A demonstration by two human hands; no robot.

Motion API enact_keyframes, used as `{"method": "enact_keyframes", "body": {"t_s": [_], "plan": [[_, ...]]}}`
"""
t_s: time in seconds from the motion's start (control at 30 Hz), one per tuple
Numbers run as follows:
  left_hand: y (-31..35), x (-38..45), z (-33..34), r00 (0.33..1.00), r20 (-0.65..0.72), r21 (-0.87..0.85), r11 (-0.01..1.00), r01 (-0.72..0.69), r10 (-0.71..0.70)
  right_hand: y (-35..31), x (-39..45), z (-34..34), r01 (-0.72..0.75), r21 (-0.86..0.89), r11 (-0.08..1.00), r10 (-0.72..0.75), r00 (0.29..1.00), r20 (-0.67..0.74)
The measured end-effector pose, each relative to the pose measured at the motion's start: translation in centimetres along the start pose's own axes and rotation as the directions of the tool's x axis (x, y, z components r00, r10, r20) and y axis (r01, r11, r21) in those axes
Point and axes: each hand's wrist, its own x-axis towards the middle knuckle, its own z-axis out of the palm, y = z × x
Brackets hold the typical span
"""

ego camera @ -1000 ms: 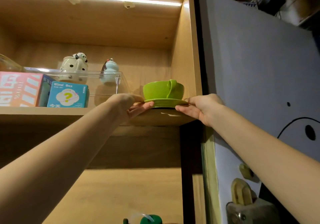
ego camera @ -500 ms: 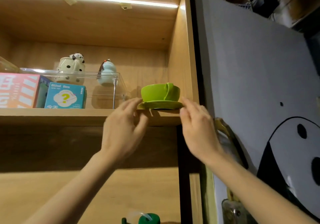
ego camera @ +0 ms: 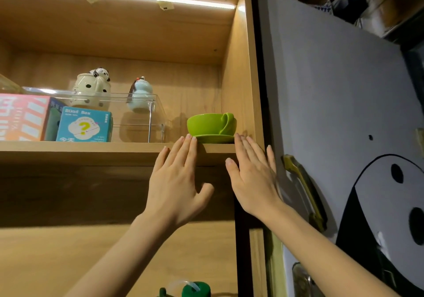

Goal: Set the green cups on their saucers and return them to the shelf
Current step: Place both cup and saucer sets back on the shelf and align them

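Looks like the shelving step is basically done: green cup point(ego camera: 211, 123) sits on its saucer point(ego camera: 214, 138) at the right end of the shelf point(ego camera: 91, 152), near the front edge. Left hand point(ego camera: 176, 182) and right hand point(ego camera: 252, 177) are flat and open, holding nothing, fingertips by the saucer rim (touching? can't tell). Next is probably fetching another cup.

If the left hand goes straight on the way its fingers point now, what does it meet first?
Most likely the green saucer: the left hand points up at its left rim, fingertips almost touching. The green cup sits just above. Depth is uncertain.
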Motion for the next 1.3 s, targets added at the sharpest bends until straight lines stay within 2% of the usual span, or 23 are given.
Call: {"method": "enact_keyframes", "body": {"t_s": [0.23, 0.43, 0.5, 0.6, 0.7, 0.73, 0.8, 0.87, 0.93, 1.03, 1.13, 1.3], "plan": [[0.2, -0.2, 0.1, 1.0, 0.004, 0.128, 0.992, -0.006, 0.005, 0.3, 0.2, 0.6, 0.01, -0.026, 1.0, -0.011, 0.999, -0.046], [0.0, -0.1, -0.2, 0.999, 0.028, 0.138, 0.99, -0.037, 0.033, 0.1, -0.2, 0.7, 0.022, -0.064, 0.998, -0.025, 0.998, -0.052], [0.0, 0.1, -0.9, 0.996, 0.074, 0.106, 0.993, -0.052, 0.044, -0.1, -0.1, 0.1, 0.012, -0.108, 0.994, -0.01, 1.0, 0.022], [0.1, 0.8, -2.4, 0.974, 0.225, 0.106, 0.993, -0.043, 0.019, -0.4, -0.1, -1.6, 0.025, -0.144, 0.989, -0.002, 0.988, 0.155], [0.2, 1.9, -4.3, 0.91, 0.414, 0.128, 0.991, -0.035, -0.021, -0.6, -0.6, -3.5, 0.064, -0.19, 0.98, -0.005, 0.954, 0.299], [0.3, 2.0, -4.9, 0.888, 0.46, 0.097, 0.995, -0.017, -0.03, -0.7, -0.9, -4.1, 0.072, -0.185, 0.98, -0.005, 0.94, 0.341], [0.6, 1.6, -6.3, 0.874, 0.48, -0.064, 0.991, 0.116, -0.072, -1.1, -1.8, -5.4, 0.041, -0.098, 0.994, 0.0, 0.92, 0.392], [1.3, 0.0, -7.6, 0.911, 0.394, -0.258, 0.937, 0.236, -0.121, -1.5, -3.2, -6.5, -0.024, 0.043, 0.999, 0.004, 0.913, 0.408], [2.0, -2.8, -8.8, 0.939, 0.304, -0.403, 0.871, 0.282, -0.163, -2.1, -5.3, -7.1, -0.057, 0.149, 0.987, -0.01, 0.909, 0.416], [2.9, -7.9, -10.0, 0.923, 0.328, -0.554, 0.75, 0.361, -0.202, -3.0, -9.1, -7.0, -0.12, 0.302, 0.946, -0.028, 0.896, 0.444], [3.3, -13.1, -10.2, 0.86, 0.462, -0.59, 0.648, 0.481, -0.217, -4.1, -13.5, -6.3, -0.247, 0.429, 0.869, -0.002, 0.864, 0.503], [3.8, -21.4, -10.9, 0.693, 0.671, -0.544, 0.461, 0.702, -0.264, -6.5, -21.7, -4.3, -0.426, 0.504, 0.752, -0.012, 0.755, 0.656]]}}
